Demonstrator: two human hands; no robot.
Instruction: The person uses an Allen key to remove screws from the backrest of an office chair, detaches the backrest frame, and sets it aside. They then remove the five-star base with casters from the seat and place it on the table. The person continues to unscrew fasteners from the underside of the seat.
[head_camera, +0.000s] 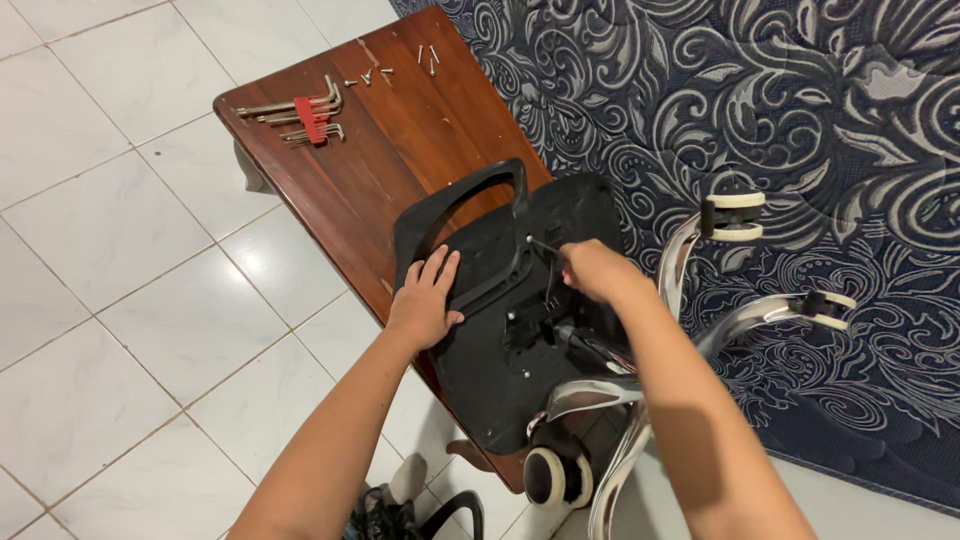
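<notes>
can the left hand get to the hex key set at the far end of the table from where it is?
Probably yes. The left hand lies flat on the black chair seat; the hex key set lies in the open on the wooden table, with bare tabletop between. It looks like a long stretch, though.

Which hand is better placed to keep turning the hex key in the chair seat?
Probably the right hand: it grips the hex key. The left hand lies flat on the seat.
</notes>
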